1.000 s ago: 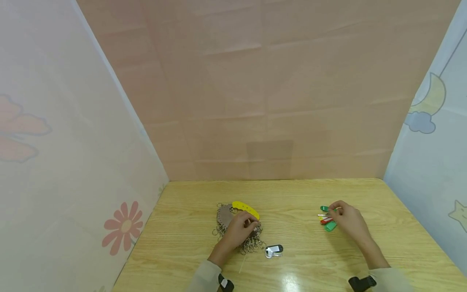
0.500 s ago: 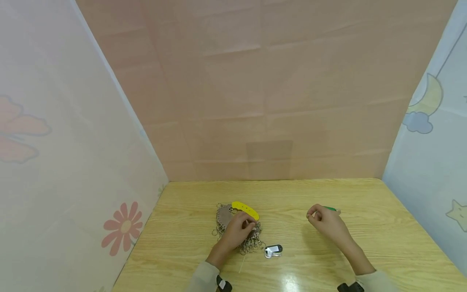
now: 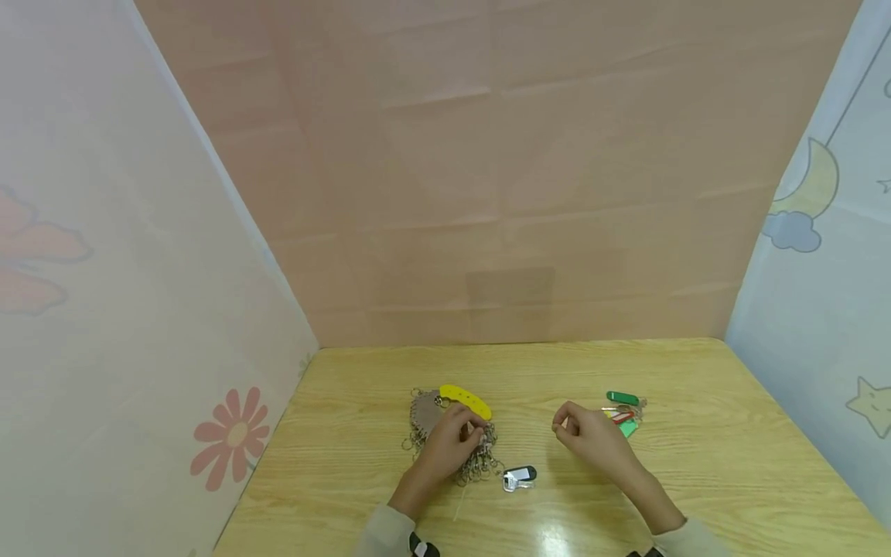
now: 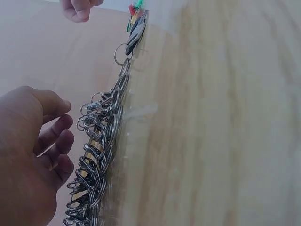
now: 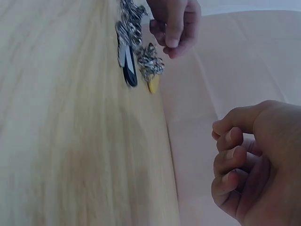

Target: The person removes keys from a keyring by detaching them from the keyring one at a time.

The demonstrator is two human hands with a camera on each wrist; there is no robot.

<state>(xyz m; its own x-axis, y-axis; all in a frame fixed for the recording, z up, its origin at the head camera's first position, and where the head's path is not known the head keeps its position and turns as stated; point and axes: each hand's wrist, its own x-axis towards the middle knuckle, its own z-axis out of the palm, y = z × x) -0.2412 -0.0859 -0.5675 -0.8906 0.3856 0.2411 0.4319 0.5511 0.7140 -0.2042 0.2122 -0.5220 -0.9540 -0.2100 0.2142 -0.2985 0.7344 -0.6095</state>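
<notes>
Over a grey, round-edged metal plate point(image 3: 426, 414) ringed with hooks and small split rings point(image 3: 476, 466), my left hand point(image 3: 444, 447) hovers with loosely bent fingers. The left wrist view shows that hand point(image 4: 28, 150) beside the rings, apart from them, holding nothing visible. A yellow handle point(image 3: 466, 401) is attached at the plate's top. My right hand point(image 3: 600, 442) is in the air, fingers loosely curled; the right wrist view shows nothing in this hand point(image 5: 256, 160). Behind it lie a green key tag point(image 3: 623, 398) and a red key tag point(image 3: 623, 417) with keys.
A black key tag point(image 3: 530, 472) with a silver key point(image 3: 513, 483) lies in front of the rings. A thin pale strip point(image 3: 460, 504) is on the wooden table point(image 3: 557, 371) near the left forearm. Patterned panels point(image 3: 237, 433) stand at both sides.
My right hand has moved left, away from the coloured key tags, which stay on the table and show again behind it. The left hand has stayed nearly still over the rings.
</notes>
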